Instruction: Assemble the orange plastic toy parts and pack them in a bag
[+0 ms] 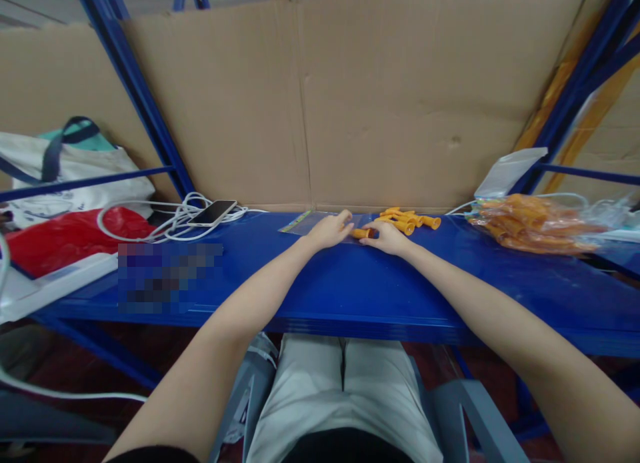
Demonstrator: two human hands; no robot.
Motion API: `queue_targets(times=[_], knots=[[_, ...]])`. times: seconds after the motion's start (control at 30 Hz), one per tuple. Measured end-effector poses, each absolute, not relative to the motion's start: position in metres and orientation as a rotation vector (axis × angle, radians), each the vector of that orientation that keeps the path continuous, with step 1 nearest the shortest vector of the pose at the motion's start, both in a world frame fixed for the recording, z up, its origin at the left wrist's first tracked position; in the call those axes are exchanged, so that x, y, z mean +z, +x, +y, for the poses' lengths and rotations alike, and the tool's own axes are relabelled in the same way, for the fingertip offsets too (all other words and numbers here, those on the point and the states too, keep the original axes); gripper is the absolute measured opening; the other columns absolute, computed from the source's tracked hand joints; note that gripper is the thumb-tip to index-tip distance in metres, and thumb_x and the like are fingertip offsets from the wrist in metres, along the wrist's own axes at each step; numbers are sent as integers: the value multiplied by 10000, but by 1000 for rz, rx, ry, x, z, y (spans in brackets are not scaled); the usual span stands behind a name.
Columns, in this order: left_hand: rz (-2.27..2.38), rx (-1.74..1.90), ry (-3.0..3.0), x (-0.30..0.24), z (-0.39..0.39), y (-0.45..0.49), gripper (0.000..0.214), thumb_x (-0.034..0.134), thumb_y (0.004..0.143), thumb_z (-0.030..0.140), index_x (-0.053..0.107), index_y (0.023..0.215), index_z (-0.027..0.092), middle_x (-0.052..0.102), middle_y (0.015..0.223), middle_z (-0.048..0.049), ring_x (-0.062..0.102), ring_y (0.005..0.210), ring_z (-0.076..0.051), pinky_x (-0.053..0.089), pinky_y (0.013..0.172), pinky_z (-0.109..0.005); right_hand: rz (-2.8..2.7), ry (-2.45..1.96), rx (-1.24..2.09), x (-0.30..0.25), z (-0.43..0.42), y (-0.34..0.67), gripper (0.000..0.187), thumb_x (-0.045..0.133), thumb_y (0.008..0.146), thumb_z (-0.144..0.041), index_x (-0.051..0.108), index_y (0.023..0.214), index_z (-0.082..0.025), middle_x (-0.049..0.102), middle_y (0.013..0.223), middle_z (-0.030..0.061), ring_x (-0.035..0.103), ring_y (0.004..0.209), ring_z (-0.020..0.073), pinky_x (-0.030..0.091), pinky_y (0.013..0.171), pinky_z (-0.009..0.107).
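- On the glossy blue table point(340, 293), between the two hands, lies a short orange piece with a flared, tube-like end point(361, 233), over or just beside a clear, thin plastic bag with a coloured strip point(297, 221).
- The right hand point(393, 239) has its thumb and fingers closed around the flared end.
- The left hand point(330, 231) rests on the bag with bent fingers near the other end; whether they pinch film or orange piece, I cannot tell.
- Judging by looks, the piece is light, fairly stiff and smooth, perhaps plastic; it could roll, and seems unlikely to break.
- Its narrower body should give a steadier hold than the wide rim.
- The bag looks limp and slippery, best taken by an edge.
- Beyond the right hand sits a loose pile of similar orange pieces point(411, 221).
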State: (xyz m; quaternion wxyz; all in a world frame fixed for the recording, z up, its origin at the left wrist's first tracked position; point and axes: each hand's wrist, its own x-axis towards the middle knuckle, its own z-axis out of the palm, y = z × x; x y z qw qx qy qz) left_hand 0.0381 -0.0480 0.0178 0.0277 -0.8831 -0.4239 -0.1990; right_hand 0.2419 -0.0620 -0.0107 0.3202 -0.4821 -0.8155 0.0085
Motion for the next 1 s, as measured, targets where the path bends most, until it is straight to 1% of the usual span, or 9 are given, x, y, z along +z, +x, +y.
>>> queue_targets(times=[0.17,0.23,0.4,0.53,0.67,0.7,0.8,0.9,1.0], knots=[[-1967,-447,-2311,23,-25,2,430,396,976,324,543,1307,91,665,1265,-213,640,1190,-284,499,966,-341,-2175,-1246,36,-13,-61,240,336,725,800,-196,743,1133,-150,750,1085,131,706,997,269,536,915,425],[-2060,-334,-2293,21,-16,-12,420,435,946,305,592,1283,110,661,1289,-191,631,1208,-270,487,983,-306,-2184,-1231,38,-13,-60,239,349,714,811,-193,737,1158,-157,751,1076,128,708,974,260,535,912,425],[-1981,-156,-2421,17,-2,-30,366,518,859,283,708,1158,190,702,1257,-81,629,1208,-206,468,989,-224,-2211,-1227,73,-10,-54,234,323,713,812,-225,749,1130,-182,755,1033,106,706,938,242,548,870,397],[-1956,-230,-2485,18,1,-34,343,534,816,261,752,1076,213,747,1150,-51,669,1118,-203,499,920,-213,-2178,-1248,170,-7,-42,226,268,739,772,-245,748,1033,-186,750,971,95,703,889,240,561,825,383],[-2059,-389,-2519,19,2,-38,273,529,801,230,775,911,187,769,957,-58,701,922,-200,515,765,-207,-1838,-1419,336,-7,-27,212,361,794,687,-252,662,1013,-170,708,845,66,673,764,206,573,698,359],[-2084,-443,-2524,18,2,-39,261,530,796,220,770,888,177,764,905,-52,697,876,-195,510,734,-208,-1763,-1448,384,-7,-24,209,350,793,687,-251,647,993,-166,696,821,61,662,737,197,571,670,355],[-2176,-581,-2521,17,1,-39,241,521,799,209,751,846,155,728,780,-34,671,753,-183,492,638,-221,-1738,-1494,622,-1,-22,200,168,749,739,-246,636,819,-149,660,709,65,621,637,172,549,592,329],[-2225,-658,-2525,18,0,-38,233,509,806,198,736,813,148,713,746,-38,654,695,-180,470,564,-233,-1802,-1490,848,7,-23,193,130,725,755,-223,638,693,-149,619,606,51,549,525,129,491,502,273],[-2247,-723,-2525,18,3,-38,219,520,801,187,734,829,147,734,794,-50,670,717,-186,481,567,-235,-1833,-1406,906,12,-22,185,85,718,745,-195,670,684,-161,588,556,16,494,479,100,454,470,240]])
